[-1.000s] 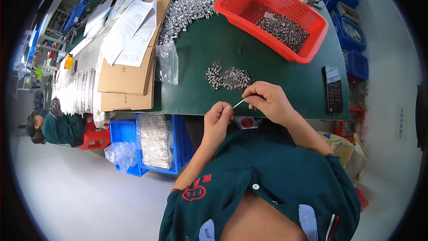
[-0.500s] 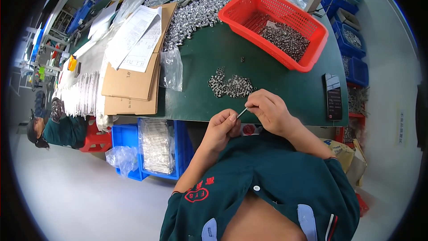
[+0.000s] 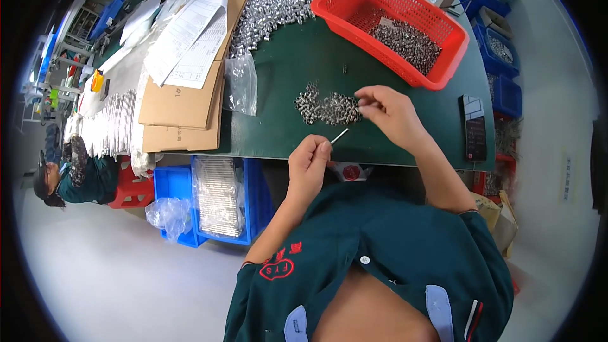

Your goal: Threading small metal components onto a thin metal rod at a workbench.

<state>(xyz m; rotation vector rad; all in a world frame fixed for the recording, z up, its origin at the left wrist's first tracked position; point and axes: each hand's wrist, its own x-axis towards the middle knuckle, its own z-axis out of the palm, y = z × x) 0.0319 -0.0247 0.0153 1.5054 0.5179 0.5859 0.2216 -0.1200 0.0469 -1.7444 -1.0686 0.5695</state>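
A: What has the left hand (image 3: 308,166) got?
B: A thin rod (image 3: 340,136); its fingers are clamped on the near end, at the front edge of the bench (image 3: 278,130); the other end slants up to the right.
A: And the right hand (image 3: 396,117)?
B: At the right side of a pile of small metal rings (image 3: 332,110), near the front edge; I cannot tell if its fingers are together or apart.
A: What is around?
B: A red basket (image 3: 453,50) by the right edge; a phone (image 3: 474,130) at the front right corner; cardboard (image 3: 174,104) to the left.
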